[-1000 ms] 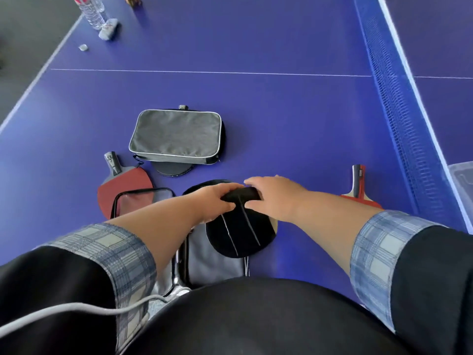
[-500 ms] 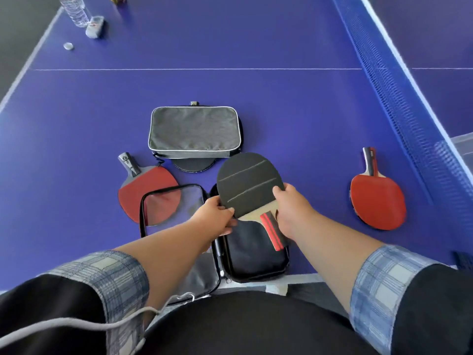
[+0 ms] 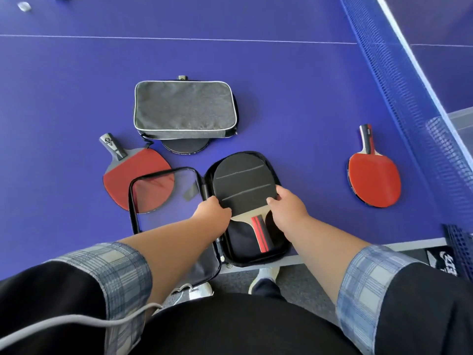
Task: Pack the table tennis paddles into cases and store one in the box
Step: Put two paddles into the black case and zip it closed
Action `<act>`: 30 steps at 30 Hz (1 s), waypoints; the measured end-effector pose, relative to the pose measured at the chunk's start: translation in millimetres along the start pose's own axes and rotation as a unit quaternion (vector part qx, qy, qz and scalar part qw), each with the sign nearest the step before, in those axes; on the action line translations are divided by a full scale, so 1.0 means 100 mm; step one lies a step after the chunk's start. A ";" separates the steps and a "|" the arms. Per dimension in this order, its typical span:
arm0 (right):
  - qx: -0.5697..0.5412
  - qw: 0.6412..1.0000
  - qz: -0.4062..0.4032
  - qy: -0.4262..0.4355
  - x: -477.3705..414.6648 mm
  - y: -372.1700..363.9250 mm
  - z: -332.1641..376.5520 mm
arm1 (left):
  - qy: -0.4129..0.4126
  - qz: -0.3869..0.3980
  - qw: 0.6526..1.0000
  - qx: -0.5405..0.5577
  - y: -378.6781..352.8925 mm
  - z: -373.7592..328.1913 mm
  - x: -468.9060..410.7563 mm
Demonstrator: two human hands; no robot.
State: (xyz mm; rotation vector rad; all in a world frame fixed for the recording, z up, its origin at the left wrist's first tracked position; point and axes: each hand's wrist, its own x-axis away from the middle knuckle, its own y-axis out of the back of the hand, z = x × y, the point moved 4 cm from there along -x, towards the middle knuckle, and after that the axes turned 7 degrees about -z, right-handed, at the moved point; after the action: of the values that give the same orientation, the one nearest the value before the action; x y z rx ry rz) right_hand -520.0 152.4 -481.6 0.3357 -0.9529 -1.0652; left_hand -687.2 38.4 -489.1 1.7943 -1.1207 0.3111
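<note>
An open black case (image 3: 277, 248) lies at the near edge of the blue table (image 3: 281, 103), its clear-windowed lid (image 3: 163, 198) folded out to the left. A black-faced paddle (image 3: 243, 185) lies in the case, red-and-black handle toward me. My left hand (image 3: 212, 213) grips the blade's left lower edge. My right hand (image 3: 286, 211) grips its right lower edge. A red paddle (image 3: 133, 172) lies partly under the lid. Another red paddle (image 3: 373, 180) lies to the right. A closed grey case (image 3: 184, 108) rests on a black paddle (image 3: 186, 146).
The blue net (image 3: 409, 98) runs along the right side, with a clear plastic box (image 3: 460, 121) behind it. A small cap (image 3: 24, 6) lies at the far left. My shoes (image 3: 263, 275) show on the grey floor below the table edge.
The black paddle has gone from above the case down into its right half, handle toward me. Both hands followed it. The view has tilted down toward the near table edge.
</note>
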 end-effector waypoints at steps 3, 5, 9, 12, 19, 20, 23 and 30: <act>0.062 0.998 -0.010 0.004 -0.02 -0.02 -0.01 | 0.003 0.002 0.996 0.084 -0.01 0.01 0.02; 0.075 0.997 -0.028 0.000 -0.02 -0.03 -0.03 | -0.008 0.017 0.995 0.094 -0.02 -0.02 0.05; 0.107 0.993 -0.055 -0.017 0.03 -0.05 0.03 | 0.012 0.012 0.998 0.054 -0.06 -0.09 0.09; 0.170 0.982 -0.048 0.067 0.03 -0.06 0.22 | 0.046 -0.019 0.999 0.004 -0.10 -0.17 0.12; 0.349 0.872 0.123 0.319 -0.14 -0.20 0.59 | 0.036 -0.056 0.998 0.006 0.00 -0.30 0.06; 0.359 0.864 0.138 0.326 -0.17 -0.19 0.61 | 0.042 -0.055 0.998 -0.001 0.02 -0.31 0.06; 0.364 0.849 0.157 0.348 -0.26 -0.16 0.68 | 0.072 -0.061 0.995 0.016 0.07 -0.31 0.11; 0.278 0.844 0.183 0.421 -0.19 -0.49 1.43 | 0.117 -0.193 0.967 0.120 0.59 0.06 0.20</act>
State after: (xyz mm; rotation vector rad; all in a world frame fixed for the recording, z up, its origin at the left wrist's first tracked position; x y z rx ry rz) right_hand -665.6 173.1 -440.4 0.9682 -0.4579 -0.1868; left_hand -725.2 16.0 -444.6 2.0792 -0.5685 0.4233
